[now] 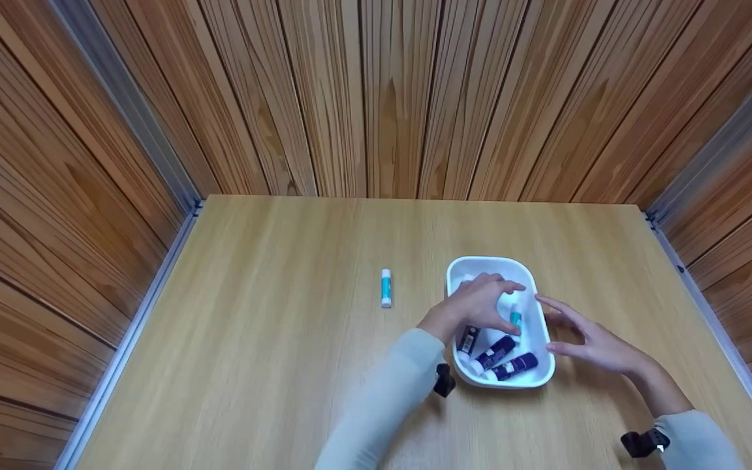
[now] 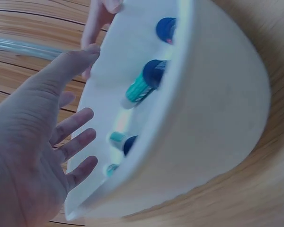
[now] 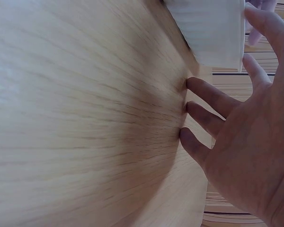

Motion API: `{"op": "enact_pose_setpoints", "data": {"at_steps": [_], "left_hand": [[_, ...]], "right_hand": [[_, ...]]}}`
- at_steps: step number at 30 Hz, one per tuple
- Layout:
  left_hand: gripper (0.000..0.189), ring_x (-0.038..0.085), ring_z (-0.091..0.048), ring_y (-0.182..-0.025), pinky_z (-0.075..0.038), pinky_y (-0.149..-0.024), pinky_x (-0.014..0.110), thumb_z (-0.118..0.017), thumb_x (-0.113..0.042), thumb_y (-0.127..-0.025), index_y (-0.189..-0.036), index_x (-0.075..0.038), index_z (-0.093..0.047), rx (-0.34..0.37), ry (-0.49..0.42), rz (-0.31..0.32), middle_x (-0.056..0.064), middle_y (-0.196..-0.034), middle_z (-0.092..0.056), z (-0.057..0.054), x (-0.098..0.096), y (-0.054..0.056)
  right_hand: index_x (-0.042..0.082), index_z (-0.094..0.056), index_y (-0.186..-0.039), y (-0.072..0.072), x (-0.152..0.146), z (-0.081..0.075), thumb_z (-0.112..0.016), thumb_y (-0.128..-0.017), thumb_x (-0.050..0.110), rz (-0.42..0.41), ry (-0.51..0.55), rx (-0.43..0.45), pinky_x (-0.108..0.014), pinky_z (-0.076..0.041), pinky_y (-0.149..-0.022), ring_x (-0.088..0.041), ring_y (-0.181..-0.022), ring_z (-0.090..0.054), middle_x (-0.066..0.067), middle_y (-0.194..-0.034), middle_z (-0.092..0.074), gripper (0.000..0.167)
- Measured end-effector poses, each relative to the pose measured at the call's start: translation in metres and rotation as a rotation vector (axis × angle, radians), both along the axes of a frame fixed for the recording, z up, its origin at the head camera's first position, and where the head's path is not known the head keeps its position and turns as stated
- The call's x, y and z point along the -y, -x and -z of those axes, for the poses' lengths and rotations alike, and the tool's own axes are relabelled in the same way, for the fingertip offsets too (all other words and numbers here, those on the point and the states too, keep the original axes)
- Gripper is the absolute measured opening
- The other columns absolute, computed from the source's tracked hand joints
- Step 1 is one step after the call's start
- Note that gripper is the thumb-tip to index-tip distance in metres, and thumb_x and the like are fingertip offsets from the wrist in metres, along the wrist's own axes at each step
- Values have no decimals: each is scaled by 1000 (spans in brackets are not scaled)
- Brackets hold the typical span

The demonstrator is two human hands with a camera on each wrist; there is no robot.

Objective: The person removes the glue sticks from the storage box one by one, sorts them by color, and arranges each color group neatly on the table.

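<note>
White tub [image 1: 535,326] sits on the tabletop [image 1: 271,326], right of centre, with several tubes inside. Your left hand [image 1: 480,303] is over the tub's interior, thumb and fingers spread wide apart; the left wrist view shows the palm side and a clear gap between thumb and fingers. Contact between those fingers and the contents: cannot tell. Your right hand [image 1: 601,346] is at the tub's right side, also spread wide, thumb and index finger at the rim. In the right wrist view its other three fingertips reach down to the tabletop.

Contents, head view: three dark tubes [image 1: 496,352] with pale ends lie near the tub's front end, slanted, the rearmost partly under your left hand. One teal tube [image 1: 516,318] lies beside your left thumb, partly covered. Full count: cannot tell, since your hand hides part of the floor.

Outside: one white-and-teal tube [image 1: 386,288] lies on the tabletop left of the tub, well apart from it, its length pointing toward the back wall [image 1: 389,98] of wooden panels. Your sleeves [image 1: 376,405] are pale; a black wrist camera [image 1: 444,380] shows at the left cuff.
</note>
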State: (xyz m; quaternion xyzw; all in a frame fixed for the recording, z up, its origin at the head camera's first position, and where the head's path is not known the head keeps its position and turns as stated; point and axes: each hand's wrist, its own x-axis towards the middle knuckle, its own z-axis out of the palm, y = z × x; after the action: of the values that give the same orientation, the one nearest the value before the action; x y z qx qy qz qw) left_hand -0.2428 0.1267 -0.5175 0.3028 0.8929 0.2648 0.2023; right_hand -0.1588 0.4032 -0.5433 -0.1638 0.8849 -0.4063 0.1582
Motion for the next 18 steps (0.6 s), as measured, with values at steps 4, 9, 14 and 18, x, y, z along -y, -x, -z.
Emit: {"op": "enact_pose_setpoints", "data": {"at_steps": [4,9,14,18], "left_hand": [[80,13,-49,-157,-44,-134,40,-91,-51,-93,-165,-45,-55,6,7,-23,-12,-165,-59,8,-5,-3],[80,12,-50,-155,-48,-131,39,-92,-51,-93,-164,-46,-56,37,28,-60,-13,-164,-60,12,-11,-5],[81,12,-50,-155,-50,-130,39,-92,-54,-92,-164,-47,-56,30,42,-65,-13,-166,-59,17,-17,-7],[81,11,-49,-151,-49,-130,36,-92,-55,-91,-163,-48,-56,21,46,-65,-13,-166,-56,22,-21,-11]], "right_hand": [[18,-24,-180,0,0,-1,-71,-110,25,0,-4,0,-93,-29,-121,-64,-161,-38,-32,-175,-44,85],[19,-23,-181,0,-1,0,-71,-110,26,4,-5,3,-93,-26,-121,-62,-163,-36,-29,-178,-41,86],[20,-22,-181,-1,-1,0,-71,-109,27,2,-1,-6,-92,-24,-122,-61,-165,-33,-27,-180,-39,87],[19,-23,-181,0,-1,0,-70,-110,25,-10,1,-16,-94,-24,-121,-61,-164,-33,-28,-178,-42,85]]}}
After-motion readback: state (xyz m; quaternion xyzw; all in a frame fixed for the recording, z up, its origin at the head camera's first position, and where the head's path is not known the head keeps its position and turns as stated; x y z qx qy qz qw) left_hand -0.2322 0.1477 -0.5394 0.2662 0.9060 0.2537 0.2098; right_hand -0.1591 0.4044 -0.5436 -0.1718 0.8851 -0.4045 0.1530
